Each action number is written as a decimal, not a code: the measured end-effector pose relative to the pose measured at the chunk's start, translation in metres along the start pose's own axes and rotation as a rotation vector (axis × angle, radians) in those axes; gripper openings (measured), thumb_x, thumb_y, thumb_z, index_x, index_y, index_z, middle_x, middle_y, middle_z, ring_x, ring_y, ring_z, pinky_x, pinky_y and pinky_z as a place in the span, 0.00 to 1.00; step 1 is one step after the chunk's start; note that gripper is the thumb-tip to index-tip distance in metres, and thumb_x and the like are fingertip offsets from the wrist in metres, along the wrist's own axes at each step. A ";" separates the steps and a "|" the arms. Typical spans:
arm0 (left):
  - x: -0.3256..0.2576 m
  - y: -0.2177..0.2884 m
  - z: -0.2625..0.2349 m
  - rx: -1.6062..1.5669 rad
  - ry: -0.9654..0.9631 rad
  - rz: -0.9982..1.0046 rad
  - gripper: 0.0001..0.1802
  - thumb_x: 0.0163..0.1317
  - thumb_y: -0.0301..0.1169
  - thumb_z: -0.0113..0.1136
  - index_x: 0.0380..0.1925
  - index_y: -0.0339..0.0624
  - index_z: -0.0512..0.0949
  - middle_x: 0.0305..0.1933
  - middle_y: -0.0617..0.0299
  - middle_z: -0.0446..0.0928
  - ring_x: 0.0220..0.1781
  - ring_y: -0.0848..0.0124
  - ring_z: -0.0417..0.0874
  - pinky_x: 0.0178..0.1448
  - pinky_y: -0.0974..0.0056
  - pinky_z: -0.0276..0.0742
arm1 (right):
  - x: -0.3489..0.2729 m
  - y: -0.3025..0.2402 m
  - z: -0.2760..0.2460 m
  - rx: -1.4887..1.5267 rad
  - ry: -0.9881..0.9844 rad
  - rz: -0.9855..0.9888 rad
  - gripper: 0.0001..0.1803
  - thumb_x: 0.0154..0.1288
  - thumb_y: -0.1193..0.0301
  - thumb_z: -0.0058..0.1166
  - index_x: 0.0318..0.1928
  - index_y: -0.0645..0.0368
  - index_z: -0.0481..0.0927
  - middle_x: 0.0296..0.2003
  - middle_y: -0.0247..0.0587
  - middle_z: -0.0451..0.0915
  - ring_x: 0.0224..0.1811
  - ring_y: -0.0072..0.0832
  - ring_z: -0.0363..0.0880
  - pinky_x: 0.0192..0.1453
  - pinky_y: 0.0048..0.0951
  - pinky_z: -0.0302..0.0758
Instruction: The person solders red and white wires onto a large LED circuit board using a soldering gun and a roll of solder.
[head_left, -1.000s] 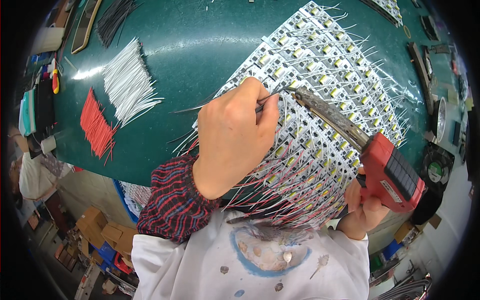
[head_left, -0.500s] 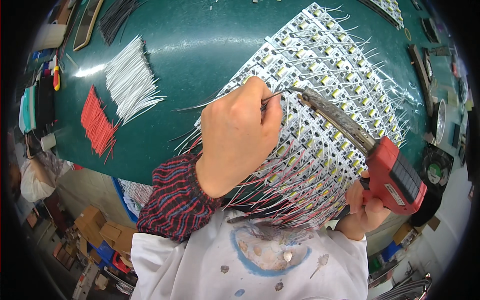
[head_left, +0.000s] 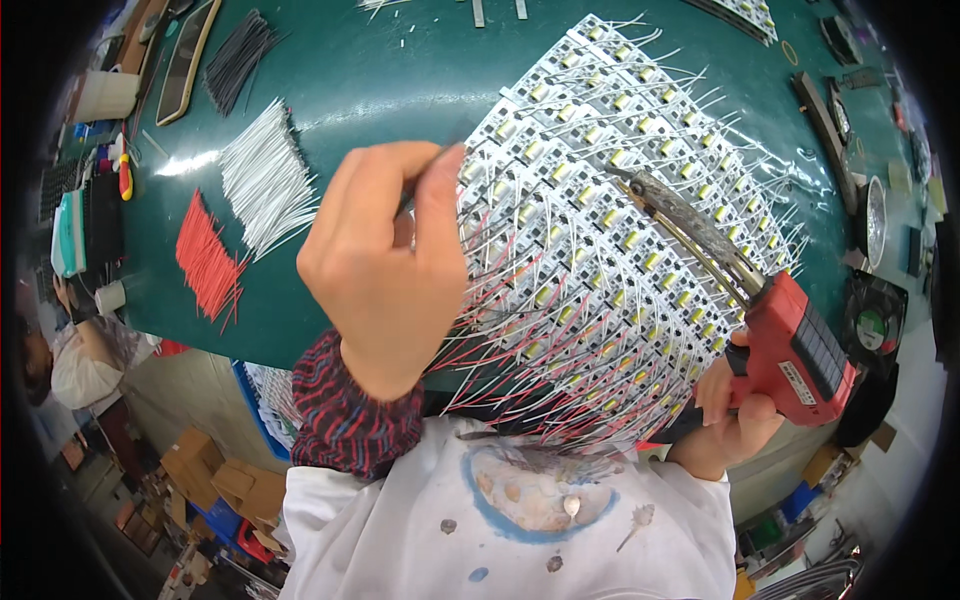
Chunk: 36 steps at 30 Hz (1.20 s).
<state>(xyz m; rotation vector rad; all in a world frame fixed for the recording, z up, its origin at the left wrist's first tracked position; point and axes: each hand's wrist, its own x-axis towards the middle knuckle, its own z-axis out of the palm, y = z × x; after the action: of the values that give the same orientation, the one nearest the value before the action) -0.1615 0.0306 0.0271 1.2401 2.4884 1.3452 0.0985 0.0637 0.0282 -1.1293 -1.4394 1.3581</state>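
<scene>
Currently right hand (head_left: 738,430) closed round red soldering gun (head_left: 785,335), tip over board panel (head_left: 590,210) on green desk (head_left: 370,90); left hand (head_left: 385,280) curled over panel's left edge, cannot tell whether pinching anything

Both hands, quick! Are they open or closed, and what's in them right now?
Left hand: fingers curled, thumb near the forefinger; whether it pinches anything cannot be told.
Right hand: closed, holding the red soldering gun.
</scene>
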 end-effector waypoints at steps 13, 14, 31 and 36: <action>-0.019 -0.001 0.029 -0.061 -0.404 -0.036 0.06 0.52 0.24 0.62 0.21 0.34 0.76 0.15 0.59 0.74 0.16 0.77 0.72 0.22 0.71 0.66 | -0.008 0.007 -0.007 -0.054 -0.094 0.046 0.42 0.58 0.43 0.52 0.47 0.79 0.66 0.08 0.30 0.65 0.07 0.16 0.60 0.13 0.17 0.58; -0.019 -0.001 0.029 -0.059 -0.395 -0.018 0.06 0.52 0.24 0.62 0.21 0.33 0.76 0.15 0.59 0.74 0.16 0.77 0.71 0.22 0.71 0.65 | -0.008 0.007 -0.008 -0.055 -0.094 0.048 0.42 0.58 0.43 0.52 0.47 0.79 0.66 0.08 0.30 0.65 0.07 0.16 0.60 0.13 0.17 0.58; -0.024 -0.003 0.033 0.002 -0.339 0.087 0.06 0.51 0.24 0.62 0.21 0.37 0.74 0.16 0.60 0.75 0.16 0.70 0.75 0.23 0.67 0.68 | -0.015 0.021 -0.019 -0.083 -0.050 0.017 0.39 0.60 0.47 0.54 0.49 0.77 0.66 0.09 0.30 0.66 0.08 0.16 0.61 0.13 0.19 0.60; -0.023 -0.002 0.031 0.004 -0.334 0.070 0.06 0.51 0.24 0.63 0.21 0.37 0.74 0.16 0.59 0.75 0.16 0.71 0.75 0.22 0.68 0.68 | -0.014 0.012 -0.017 0.000 -0.089 0.064 0.40 0.54 0.47 0.58 0.51 0.74 0.67 0.13 0.32 0.69 0.08 0.16 0.61 0.13 0.19 0.57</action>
<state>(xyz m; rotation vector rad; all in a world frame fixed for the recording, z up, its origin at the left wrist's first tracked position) -0.1345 0.0357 -0.0009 1.4297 2.2373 1.0430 0.1190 0.0542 0.0173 -1.1363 -1.4769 1.4698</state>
